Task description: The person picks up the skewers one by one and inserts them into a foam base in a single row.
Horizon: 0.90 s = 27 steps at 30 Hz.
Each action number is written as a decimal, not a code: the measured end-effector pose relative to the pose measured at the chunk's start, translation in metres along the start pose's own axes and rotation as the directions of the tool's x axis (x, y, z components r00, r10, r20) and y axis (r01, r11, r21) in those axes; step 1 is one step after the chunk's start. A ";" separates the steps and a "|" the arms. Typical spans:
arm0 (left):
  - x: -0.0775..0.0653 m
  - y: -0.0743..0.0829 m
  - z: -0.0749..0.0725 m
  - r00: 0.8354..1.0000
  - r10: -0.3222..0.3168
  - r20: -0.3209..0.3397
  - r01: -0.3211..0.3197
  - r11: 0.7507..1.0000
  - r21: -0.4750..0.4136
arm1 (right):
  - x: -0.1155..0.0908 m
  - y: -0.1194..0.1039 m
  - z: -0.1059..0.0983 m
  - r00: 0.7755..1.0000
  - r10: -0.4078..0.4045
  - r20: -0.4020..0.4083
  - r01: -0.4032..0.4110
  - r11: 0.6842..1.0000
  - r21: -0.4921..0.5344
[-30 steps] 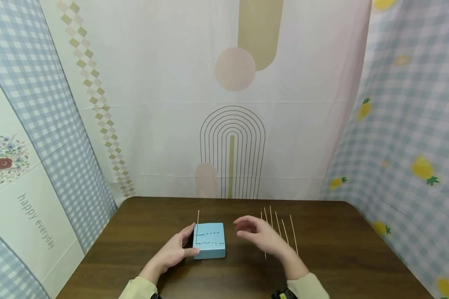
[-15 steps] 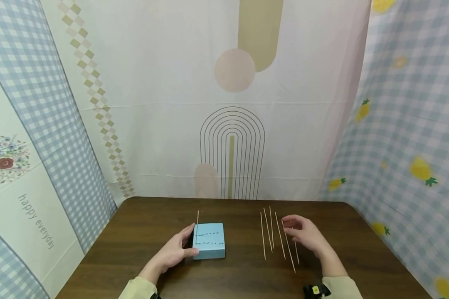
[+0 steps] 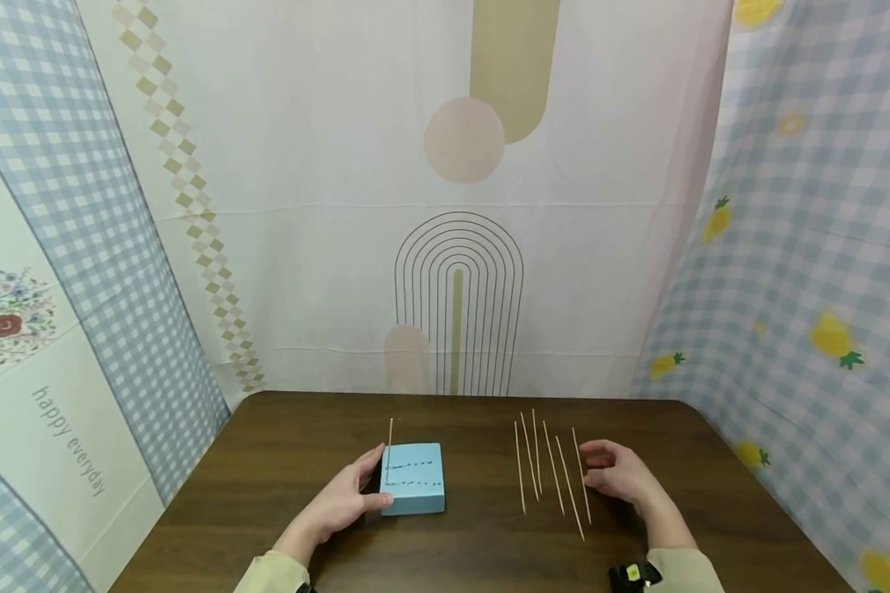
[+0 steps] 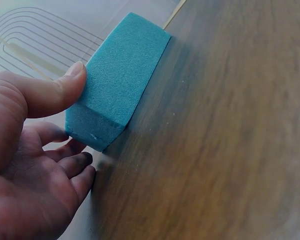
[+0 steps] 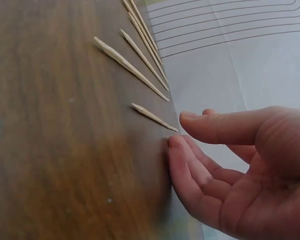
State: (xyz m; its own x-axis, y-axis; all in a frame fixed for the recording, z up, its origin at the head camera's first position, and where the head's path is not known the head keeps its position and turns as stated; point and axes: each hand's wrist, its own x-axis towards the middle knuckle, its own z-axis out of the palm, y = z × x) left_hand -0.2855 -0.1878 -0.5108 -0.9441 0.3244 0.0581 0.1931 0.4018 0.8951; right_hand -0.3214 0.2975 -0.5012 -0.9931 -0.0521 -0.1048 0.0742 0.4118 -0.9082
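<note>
My left hand (image 3: 339,501) grips a light blue foam block (image 3: 419,501) at its left end, thumb on the near corner. In the left wrist view the thumb presses the block's (image 4: 125,75) face and the fingers bend behind it. Dark marks in two rows cross its top, and one thin bamboo skewer (image 3: 391,432) stands up from the left side. My right hand (image 3: 623,473) is beside the rightmost loose skewer (image 3: 580,465), thumb and fingers apart. In the right wrist view that skewer (image 5: 152,116) lies on the table, one end near the fingertips; contact is unclear.
Several more loose bamboo skewers (image 3: 551,461) lie roughly parallel on the brown wooden table (image 3: 460,560), between the block and my right hand. Behind the table hangs a pale printed cloth (image 3: 326,288), with checked cloth at both sides.
My right hand has moved right from near the block, across the loose skewers, to the far side of the rightmost one. My left hand and the block stay in place.
</note>
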 end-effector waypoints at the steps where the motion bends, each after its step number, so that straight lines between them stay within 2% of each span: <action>1: 0.000 0.000 0.000 1.000 0.001 -0.001 -0.001 1.000 0.000 | 0.000 0.000 0.001 1.000 -0.007 0.001 0.007 1.000 -0.007; 9: 0.000 -0.001 0.000 1.000 -0.003 0.002 0.003 1.000 -0.008 | 0.001 0.002 0.006 0.999 0.002 -0.038 -0.003 0.999 -0.041; 18: 0.001 -0.003 0.000 1.000 0.002 -0.002 -0.002 1.000 0.000 | 0.003 0.002 0.011 0.997 0.005 -0.082 -0.016 0.992 -0.126; 27: 0.001 -0.004 0.000 1.000 -0.003 -0.003 0.003 1.000 -0.012 | 0.004 0.002 0.013 0.997 0.042 -0.068 -0.046 0.997 -0.064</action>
State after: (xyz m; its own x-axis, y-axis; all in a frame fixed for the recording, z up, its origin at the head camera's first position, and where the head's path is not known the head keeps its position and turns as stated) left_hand -0.2868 -0.1890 -0.5141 -0.9455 0.3207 0.0563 0.1868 0.3925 0.9006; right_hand -0.3239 0.2862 -0.5085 -0.9930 0.0269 -0.1147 0.1138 0.4712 -0.8747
